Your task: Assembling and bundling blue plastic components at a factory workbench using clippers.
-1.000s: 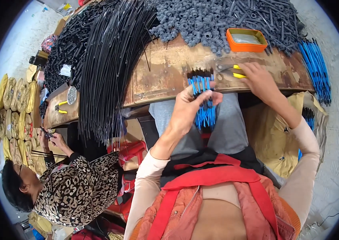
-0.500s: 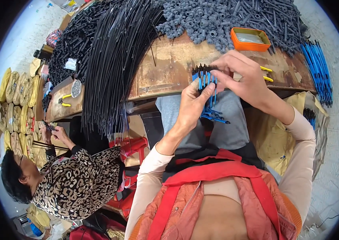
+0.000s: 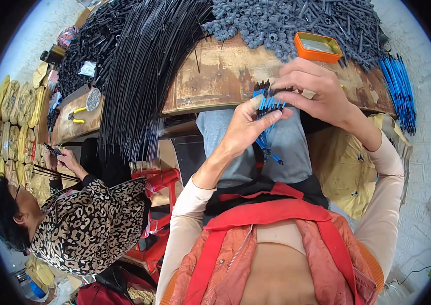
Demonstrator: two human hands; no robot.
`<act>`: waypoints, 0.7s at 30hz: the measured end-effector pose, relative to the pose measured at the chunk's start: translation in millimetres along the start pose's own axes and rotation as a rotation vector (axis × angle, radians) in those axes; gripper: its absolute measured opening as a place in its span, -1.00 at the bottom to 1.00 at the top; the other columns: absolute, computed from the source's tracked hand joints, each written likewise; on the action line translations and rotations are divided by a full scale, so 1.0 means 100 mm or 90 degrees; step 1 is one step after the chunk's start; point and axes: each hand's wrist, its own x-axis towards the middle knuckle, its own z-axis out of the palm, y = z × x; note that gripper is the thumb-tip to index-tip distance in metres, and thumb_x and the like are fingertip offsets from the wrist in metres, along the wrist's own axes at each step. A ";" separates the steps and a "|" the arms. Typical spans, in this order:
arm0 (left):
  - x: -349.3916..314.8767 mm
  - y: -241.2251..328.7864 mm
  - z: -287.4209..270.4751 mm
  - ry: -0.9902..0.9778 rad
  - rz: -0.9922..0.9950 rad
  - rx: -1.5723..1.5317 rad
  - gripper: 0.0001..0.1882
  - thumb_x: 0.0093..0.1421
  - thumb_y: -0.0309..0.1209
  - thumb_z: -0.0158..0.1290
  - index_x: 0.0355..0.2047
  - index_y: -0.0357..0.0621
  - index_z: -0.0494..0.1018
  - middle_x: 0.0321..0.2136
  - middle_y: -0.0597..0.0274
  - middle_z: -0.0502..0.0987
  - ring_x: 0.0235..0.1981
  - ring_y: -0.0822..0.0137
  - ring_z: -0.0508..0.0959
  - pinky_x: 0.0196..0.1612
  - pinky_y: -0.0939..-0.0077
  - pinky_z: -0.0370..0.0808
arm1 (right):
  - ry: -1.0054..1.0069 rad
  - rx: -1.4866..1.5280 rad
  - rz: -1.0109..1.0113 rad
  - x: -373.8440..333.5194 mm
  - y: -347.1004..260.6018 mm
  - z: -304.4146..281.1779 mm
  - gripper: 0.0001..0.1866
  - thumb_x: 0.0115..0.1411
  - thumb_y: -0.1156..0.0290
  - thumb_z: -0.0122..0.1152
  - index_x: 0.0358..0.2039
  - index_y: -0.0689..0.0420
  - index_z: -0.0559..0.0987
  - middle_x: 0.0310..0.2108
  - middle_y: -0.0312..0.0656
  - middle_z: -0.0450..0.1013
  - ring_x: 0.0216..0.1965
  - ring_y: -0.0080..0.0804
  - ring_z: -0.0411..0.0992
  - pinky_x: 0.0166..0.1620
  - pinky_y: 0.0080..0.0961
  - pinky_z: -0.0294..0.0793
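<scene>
My left hand (image 3: pixel 246 127) is closed around a bundle of thin blue sticks with black ends (image 3: pixel 272 103), held above my lap just in front of the table edge. The bundle's upper black tips point away from me, and its lower ends hang below my fingers. At the upper right of the bundle, my right hand (image 3: pixel 320 94) has its thumb and fingers bent together on the black tips. Whether it grips a single stick there cannot be made out.
The wooden table (image 3: pixel 225 71) carries long black rods (image 3: pixel 147 71), a heap of grey plastic fittings (image 3: pixel 256 25) and an orange tin (image 3: pixel 318 47). More blue sticks (image 3: pixel 399 94) lie at its right end. Left, a co-worker (image 3: pixel 88 218) handles dark parts near yellow-handled pliers (image 3: pixel 77 115).
The bundle has turned a little in my left hand, its tips moving rightward. My right thumb and fingers have shifted on the tips. The whole view has moved slightly.
</scene>
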 end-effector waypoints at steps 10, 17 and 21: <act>-0.04 0.02 0.12 0.079 0.074 0.032 -0.79 0.26 -0.54 0.07 -0.09 -0.25 0.48 -0.27 0.28 0.60 -0.19 0.49 0.54 -0.04 0.56 0.46 | 0.009 -0.133 0.024 0.09 -0.11 0.16 -0.84 -0.02 0.52 0.35 -0.38 0.19 0.58 -0.41 -0.20 0.43 -0.38 -0.30 0.43 -0.34 -0.45 0.41; 0.03 -0.13 0.04 0.107 -0.049 0.210 -0.85 0.22 -0.52 0.12 -0.20 -0.28 0.54 -0.27 0.28 0.60 -0.27 0.49 0.57 -0.12 0.58 0.49 | -0.003 0.011 0.046 -0.10 0.03 0.23 -0.77 0.15 0.51 0.21 -0.15 0.16 0.59 -0.41 -0.19 0.40 -0.37 -0.31 0.42 -0.30 -0.47 0.39; 0.14 -0.34 -0.05 0.190 0.002 0.049 -0.72 0.27 -0.54 0.05 -0.01 -0.30 0.50 -0.21 0.18 0.61 -0.21 0.40 0.60 -0.06 0.53 0.50 | 0.050 0.020 0.277 -0.18 0.63 -0.19 -0.81 0.23 0.41 0.14 -0.20 0.22 0.59 -0.39 -0.18 0.47 -0.36 -0.39 0.44 -0.22 -0.47 0.43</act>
